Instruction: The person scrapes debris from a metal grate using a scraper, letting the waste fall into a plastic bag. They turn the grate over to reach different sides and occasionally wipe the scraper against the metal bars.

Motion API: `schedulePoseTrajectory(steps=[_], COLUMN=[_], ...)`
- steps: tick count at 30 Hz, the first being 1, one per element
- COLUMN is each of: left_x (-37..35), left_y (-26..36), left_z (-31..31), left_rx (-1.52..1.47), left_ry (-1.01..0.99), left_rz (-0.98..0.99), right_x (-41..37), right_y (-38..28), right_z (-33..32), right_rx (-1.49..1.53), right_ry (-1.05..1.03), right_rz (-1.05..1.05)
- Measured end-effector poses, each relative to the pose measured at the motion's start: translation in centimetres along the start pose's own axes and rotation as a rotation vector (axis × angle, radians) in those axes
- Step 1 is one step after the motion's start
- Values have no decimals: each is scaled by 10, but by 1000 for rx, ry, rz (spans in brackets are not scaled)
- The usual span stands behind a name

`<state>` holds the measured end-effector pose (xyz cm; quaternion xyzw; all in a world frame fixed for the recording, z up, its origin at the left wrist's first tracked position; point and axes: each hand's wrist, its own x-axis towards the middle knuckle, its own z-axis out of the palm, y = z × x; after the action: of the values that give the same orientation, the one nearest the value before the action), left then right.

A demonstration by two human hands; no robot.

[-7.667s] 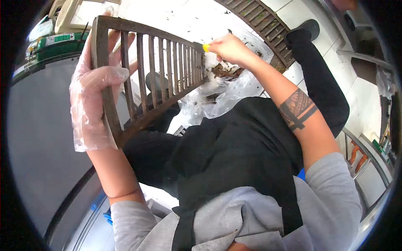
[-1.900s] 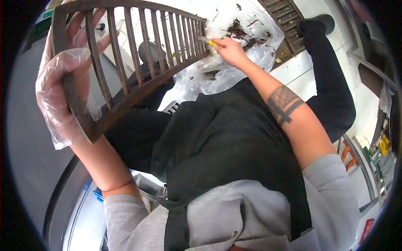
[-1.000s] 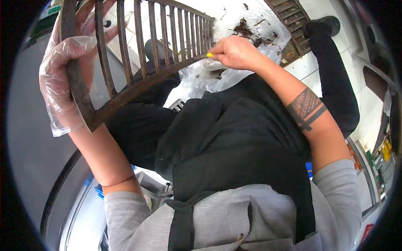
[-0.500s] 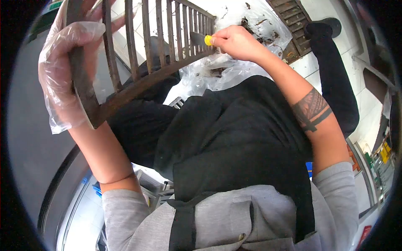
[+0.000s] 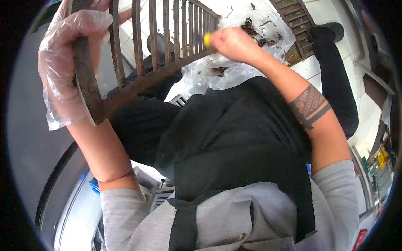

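Brown grate (image 5: 157,74) btwn L thumb/fingers (image 5: 94,23), yellow-handled tool (image 5: 207,40) in R fingers (image 5: 224,39)

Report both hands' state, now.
Left hand: holding the brown grate by its end.
Right hand: closed on a yellow-handled tool.

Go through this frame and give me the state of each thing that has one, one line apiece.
Left hand: in a clear plastic glove, gripping the held grate's near end
Right hand: bare, closed on the yellow-handled tool
Held grate: raised, tilted
Yellow-handled tool: at the slats, blade blurred
Clear plastic: spread out, crumpled
Dark debris: loose, scattered on the plastic
Second grate: lying down, partly out of frame
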<state>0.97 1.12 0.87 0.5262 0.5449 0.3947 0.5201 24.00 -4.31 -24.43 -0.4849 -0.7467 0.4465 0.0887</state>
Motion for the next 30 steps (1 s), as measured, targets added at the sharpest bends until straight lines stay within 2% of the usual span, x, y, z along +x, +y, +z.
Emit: schedulePoseTrajectory(steps=[1, 2, 5, 6, 7, 9, 10, 11, 13, 15, 17, 19, 20, 21, 24, 26, 27, 29, 30], left_x=[-2, -3, -8, -11, -10, -8, -7, -8, -10, -8, -12, -20, -21, -20, -18, -19, -19, -17, -17], left_y=[1, 1, 0, -1, -1, -1, -3, -7, -5, 4, 9, 16, 19, 22, 14, 12, 11, 13, 13], left_z=[1, 1, 3, 4, 4, 4, 4, 3, 4, 13, 38, 68, 79, 82, 77, 72, 70, 68, 67], left_rx=[-2, -3, -29, -29, -58, -116, -118, -86, -45, -21, -37, -43, -41, -41, -53, -32, -20, 4, 14], left_ry=[37, 58, 142, 146, 130, 85, 83, 123, 168, 161, 185, 240, 259, 277, 295, 286, 281, 258, 246], left_rz=[-6, -6, -24, -31, -14, 20, 23, 76, 127, 6, 18, 29, 41, 51, 75, 60, 58, 53, 52], right_x=[5, 12, 24, 21, 21, 18, 27, 30, 26, 30, 33, 40, 32, 19, -3, -21, -31, -41, -43], right_y=[3, 6, 18, 19, 17, 13, 10, 13, 23, 22, 25, 23, 19, 3, -15, -20, -27, -34, -41], right_z=[-1, -4, -13, -16, -17, -19, -20, -29, -29, -25, -25, -22, -25, -27, -47, -44, -37, -12, -3], right_rx=[50, 55, 82, 95, 99, -70, -122, -22, -32, -83, -154, -52, -25, 33, 16, 469, 574, 376, 373], right_ry=[-109, -97, 226, 160, 162, -64, 218, 301, -101, -37, 15, 137, -161, -160, -154, -37, -29, -24, 59], right_rz=[-18, -16, 98, -57, -59, -76, -54, 79, -84, -61, -42, -48, -135, -9, 75, 319, 360, 278, 266])
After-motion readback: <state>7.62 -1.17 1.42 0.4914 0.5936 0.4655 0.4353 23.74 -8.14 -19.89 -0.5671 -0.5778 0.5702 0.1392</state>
